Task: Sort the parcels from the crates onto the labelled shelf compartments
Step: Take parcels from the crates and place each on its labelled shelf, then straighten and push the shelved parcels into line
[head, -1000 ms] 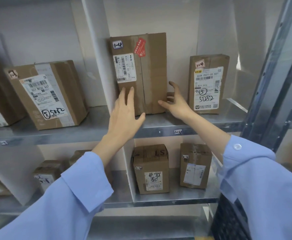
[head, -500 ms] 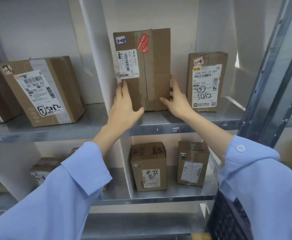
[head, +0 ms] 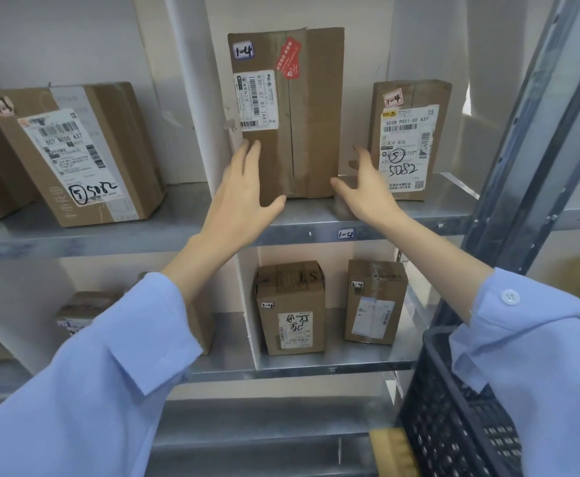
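Observation:
A tall cardboard parcel [head: 302, 108] tagged 1-4, with a red sticker, stands upright on the upper shelf [head: 316, 222] against the white divider [head: 195, 98]. My left hand [head: 244, 197] lies with straight fingers on its lower left front, thumb under its bottom edge. My right hand [head: 367, 187] is spread beside its lower right edge, fingers relaxed and slightly apart from the box. The shelf edge carries a 1-4 label [head: 345, 233]. Another 1-4 parcel [head: 409, 139] stands to the right.
A big parcel [head: 75, 153] leans in the compartment to the left. Two small 2-4 parcels [head: 290, 308] [head: 374, 301] stand on the lower shelf. A dark plastic crate [head: 453, 407] sits at lower right beside a metal upright [head: 529, 132].
The tall parcel has been stood straighter and pushed back against the divider. My right hand has come off its right side and opened; my left hand has stayed on its front.

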The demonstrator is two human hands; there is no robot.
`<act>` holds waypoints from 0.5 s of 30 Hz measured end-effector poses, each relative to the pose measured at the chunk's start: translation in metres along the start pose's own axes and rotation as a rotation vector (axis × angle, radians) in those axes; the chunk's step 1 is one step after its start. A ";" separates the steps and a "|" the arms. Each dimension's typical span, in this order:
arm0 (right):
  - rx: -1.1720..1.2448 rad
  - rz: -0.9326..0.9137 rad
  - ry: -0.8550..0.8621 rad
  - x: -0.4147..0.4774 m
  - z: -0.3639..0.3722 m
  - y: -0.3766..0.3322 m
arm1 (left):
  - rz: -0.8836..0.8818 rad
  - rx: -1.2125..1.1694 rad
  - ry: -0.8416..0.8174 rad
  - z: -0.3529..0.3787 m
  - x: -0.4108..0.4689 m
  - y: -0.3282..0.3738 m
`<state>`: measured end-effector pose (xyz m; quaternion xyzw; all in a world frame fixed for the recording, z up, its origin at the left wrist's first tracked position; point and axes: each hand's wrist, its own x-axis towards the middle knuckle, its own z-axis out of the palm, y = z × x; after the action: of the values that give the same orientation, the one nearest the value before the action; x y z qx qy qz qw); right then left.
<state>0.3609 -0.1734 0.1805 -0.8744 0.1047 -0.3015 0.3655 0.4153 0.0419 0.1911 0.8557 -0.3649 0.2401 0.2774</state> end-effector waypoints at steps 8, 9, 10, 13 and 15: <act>-0.101 -0.400 0.261 -0.084 0.000 0.007 | 0.216 0.151 0.015 -0.009 -0.078 -0.016; -0.121 -0.434 0.237 -0.095 0.006 0.012 | 0.210 0.159 -0.004 -0.006 -0.088 -0.021; -0.131 -0.446 0.202 -0.104 0.014 0.017 | 0.201 0.171 -0.022 -0.002 -0.098 -0.026; -0.161 -0.398 0.102 -0.124 0.045 0.041 | 0.176 0.237 -0.052 0.006 -0.126 -0.045; -0.200 -0.317 0.036 -0.128 0.065 0.058 | 0.132 0.277 -0.077 0.009 -0.143 -0.060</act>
<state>0.3006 -0.1256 0.0459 -0.9063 0.0017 -0.3591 0.2228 0.3746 0.1413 0.0789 0.8686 -0.3939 0.2727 0.1262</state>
